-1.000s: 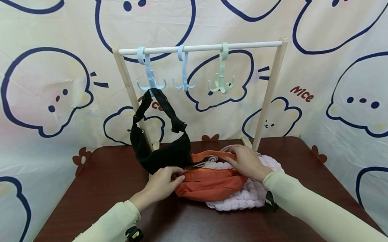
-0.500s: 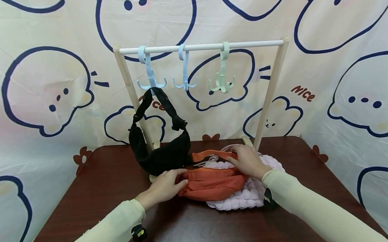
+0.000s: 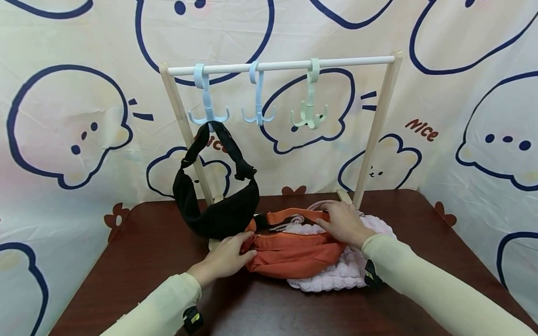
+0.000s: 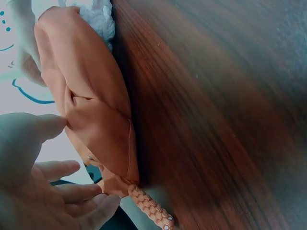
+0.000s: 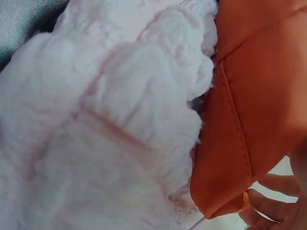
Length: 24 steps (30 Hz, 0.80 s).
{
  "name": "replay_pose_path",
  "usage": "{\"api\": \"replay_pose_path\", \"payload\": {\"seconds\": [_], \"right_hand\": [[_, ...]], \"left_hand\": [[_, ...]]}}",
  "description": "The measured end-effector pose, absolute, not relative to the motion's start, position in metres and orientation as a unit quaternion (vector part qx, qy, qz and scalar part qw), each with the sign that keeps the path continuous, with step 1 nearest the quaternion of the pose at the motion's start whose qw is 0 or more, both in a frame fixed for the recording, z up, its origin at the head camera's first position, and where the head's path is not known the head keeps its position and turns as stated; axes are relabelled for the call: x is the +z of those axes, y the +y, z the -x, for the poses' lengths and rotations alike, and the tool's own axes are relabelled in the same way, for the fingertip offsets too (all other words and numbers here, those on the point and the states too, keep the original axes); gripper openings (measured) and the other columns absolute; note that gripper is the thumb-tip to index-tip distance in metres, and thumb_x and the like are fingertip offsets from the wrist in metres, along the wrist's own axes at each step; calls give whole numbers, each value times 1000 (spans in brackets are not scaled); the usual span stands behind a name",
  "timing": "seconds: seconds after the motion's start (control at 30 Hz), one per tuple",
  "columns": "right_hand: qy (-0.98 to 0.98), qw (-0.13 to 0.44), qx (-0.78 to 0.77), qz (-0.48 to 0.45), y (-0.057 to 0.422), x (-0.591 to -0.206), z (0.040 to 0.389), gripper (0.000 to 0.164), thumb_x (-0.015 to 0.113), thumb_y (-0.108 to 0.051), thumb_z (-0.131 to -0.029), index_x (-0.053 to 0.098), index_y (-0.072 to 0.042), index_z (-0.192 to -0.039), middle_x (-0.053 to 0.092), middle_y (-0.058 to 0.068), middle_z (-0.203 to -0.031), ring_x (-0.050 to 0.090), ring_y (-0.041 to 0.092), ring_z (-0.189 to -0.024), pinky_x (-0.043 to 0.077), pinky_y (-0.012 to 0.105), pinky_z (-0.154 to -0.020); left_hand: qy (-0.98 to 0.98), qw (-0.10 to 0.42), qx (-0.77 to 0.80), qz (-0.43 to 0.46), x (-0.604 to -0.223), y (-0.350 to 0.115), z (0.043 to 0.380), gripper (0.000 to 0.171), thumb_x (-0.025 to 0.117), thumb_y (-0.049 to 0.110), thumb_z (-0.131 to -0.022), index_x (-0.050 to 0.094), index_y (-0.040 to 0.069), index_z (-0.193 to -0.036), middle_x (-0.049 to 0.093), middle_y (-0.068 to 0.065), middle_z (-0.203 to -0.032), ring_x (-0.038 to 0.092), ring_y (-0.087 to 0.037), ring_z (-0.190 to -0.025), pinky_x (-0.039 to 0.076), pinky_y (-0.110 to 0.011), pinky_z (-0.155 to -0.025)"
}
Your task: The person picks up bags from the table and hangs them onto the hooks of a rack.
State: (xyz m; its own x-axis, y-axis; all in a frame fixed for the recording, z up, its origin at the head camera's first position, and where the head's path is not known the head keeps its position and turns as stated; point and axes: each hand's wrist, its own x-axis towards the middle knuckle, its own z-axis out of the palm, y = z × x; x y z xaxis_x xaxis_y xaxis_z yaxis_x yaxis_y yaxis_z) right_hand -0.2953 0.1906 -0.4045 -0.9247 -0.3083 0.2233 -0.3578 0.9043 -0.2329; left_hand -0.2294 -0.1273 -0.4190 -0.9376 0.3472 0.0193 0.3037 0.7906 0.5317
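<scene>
An orange waist bag (image 3: 296, 258) with a zip along its top lies on the table, its orange strap (image 3: 289, 216) behind it. My left hand (image 3: 222, 258) grips its left end, thumb in front; in the left wrist view, a braided orange zip pull (image 4: 149, 206) hangs at that end. My right hand (image 3: 344, 223) holds the bag's right end, with fingertips (image 5: 268, 206) behind the orange fabric in the right wrist view. Under and beside it spreads a pale pink puffy quilted bag (image 3: 336, 277). A black bag (image 3: 223, 217) hangs by its strap just behind my left hand.
A wooden stand with a white rod (image 3: 283, 66) rises at the back. From it hang two blue multi-prong hooks, the left one (image 3: 208, 106) bearing the black bag, the other (image 3: 258, 106) at mid-rod, and a green hook (image 3: 309, 109). A patterned cloth wall stands behind.
My left hand has shifted slightly at the orange bag's left end. The black bag has swung a little to the left. My right hand stays in place.
</scene>
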Motion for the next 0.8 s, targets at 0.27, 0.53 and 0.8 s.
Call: {"api": "replay_pose_path", "payload": {"seconds": [0.27,0.53,0.8], "right_hand": [[-972,88,132,-171,190,-404,295,33,70,-28,-95,71,-2,-116,71,15,-123,68,29,-101,50,47,-79],[-971,84,138,-176,191,-405,296,29,72,-25,-93,71,-2,-110,71,12,-105,63,22,-85,50,40,-72],[-972,79,131,-179,193,-407,298,32,72,-26,-93,70,-1,-114,72,13,-112,63,23,-93,52,42,-78]], "left_hand": [[944,52,286,-155,-424,-127,236,55,60,29,-101,48,5,-149,52,-16,-151,49,-34,-141,39,-54,-114],[948,28,278,-154,-425,-125,241,57,60,31,-101,46,3,-149,50,-19,-151,48,-37,-141,38,-55,-114],[949,21,279,-145,-427,-124,248,59,60,30,-101,44,1,-150,50,-21,-151,48,-38,-141,38,-55,-114]]}}
